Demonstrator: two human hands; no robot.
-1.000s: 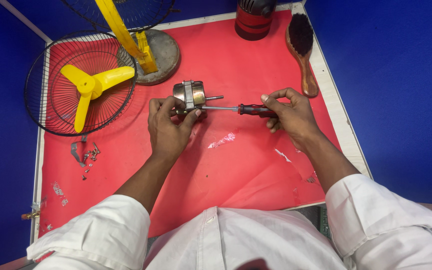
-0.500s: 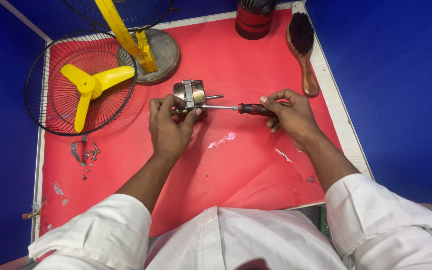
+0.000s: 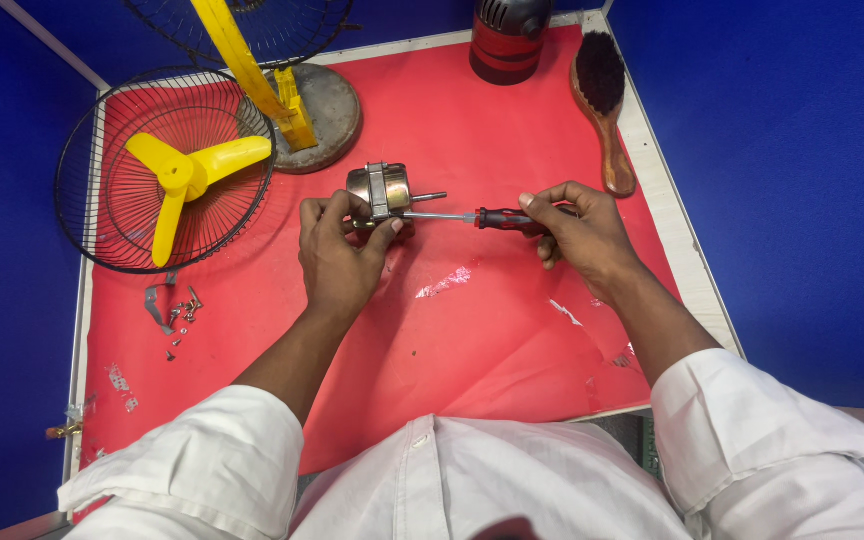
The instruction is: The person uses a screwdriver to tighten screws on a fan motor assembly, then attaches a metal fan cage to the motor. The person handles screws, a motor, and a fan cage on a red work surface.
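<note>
We see a table (image 3: 687, 270) with a pale rim under a red mat (image 3: 472, 330). On it lie a wire fan guard (image 3: 112, 215) (yellow blade inside) far left, small screws (image 3: 182, 318) nearer, a round fan base (image 3: 324, 105), a red-black canister (image 3: 507, 40) and a wooden brush (image 3: 604, 105) far right.

Small repair bench, looking like a fan-repair workshop or staged workstation. Red mat (image 3: 472, 340) is covering a white-edged table (image 3: 677, 260), blue partition walls (image 3: 782, 180) are closing it in. Fan parts are lying around: wire guard (image 3: 102, 215) with yellow blade (image 3: 187, 175), yellow stand on a round base (image 3: 327, 105), loose screws (image 3: 182, 315), a wooden brush (image 3: 604, 95), a red-black canister (image 3: 508, 40). Bare metal motor (image 3: 379, 190) and screwdriver (image 3: 482, 217) are being worked at the centre.
</note>
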